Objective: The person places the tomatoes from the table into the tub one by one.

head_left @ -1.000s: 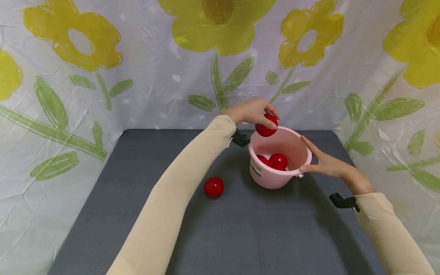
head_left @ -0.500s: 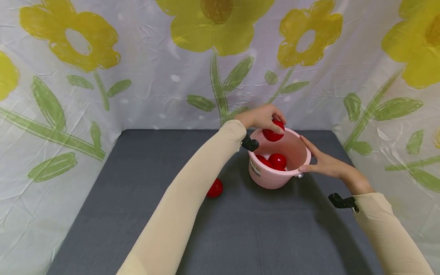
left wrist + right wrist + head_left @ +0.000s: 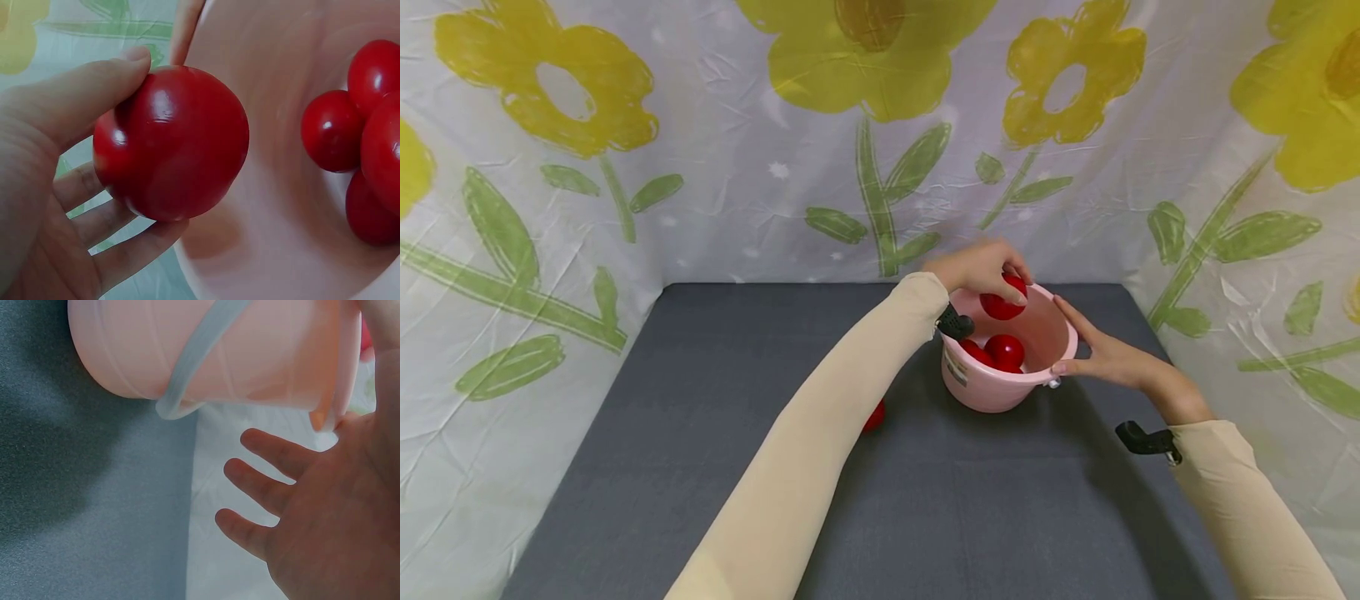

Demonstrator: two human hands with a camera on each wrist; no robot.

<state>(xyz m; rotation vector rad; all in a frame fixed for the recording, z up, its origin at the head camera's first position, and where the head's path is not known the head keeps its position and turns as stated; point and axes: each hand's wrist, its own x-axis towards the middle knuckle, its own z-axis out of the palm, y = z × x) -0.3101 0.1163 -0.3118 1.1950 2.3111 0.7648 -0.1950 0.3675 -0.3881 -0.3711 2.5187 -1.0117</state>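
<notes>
My left hand (image 3: 981, 265) pinches a glossy red ball (image 3: 175, 144) between thumb and fingers, just inside the far part of a pink bucket's mouth. Several more red balls (image 3: 331, 131) lie at the bottom of the bucket (image 3: 992, 392). On the right side of the bucket, my right hand (image 3: 1112, 358) touches the rim with thumb and index finger spread apart. Its other three fingers stick out straight, apart from the wall, in the right wrist view. Another red ball (image 3: 874, 417) sits on the table, partly hidden behind the left forearm.
A dark grey cloth (image 3: 715, 375) covers the table. Behind and at both sides hangs a white curtain (image 3: 737, 167) with yellow flowers. The bucket's pale handle (image 3: 194, 362) hangs down its outer wall.
My left hand has carried its red ball right and down, from above the rim into the bucket's mouth. The left forearm now covers part of the table ball. My right hand stays at the rim.
</notes>
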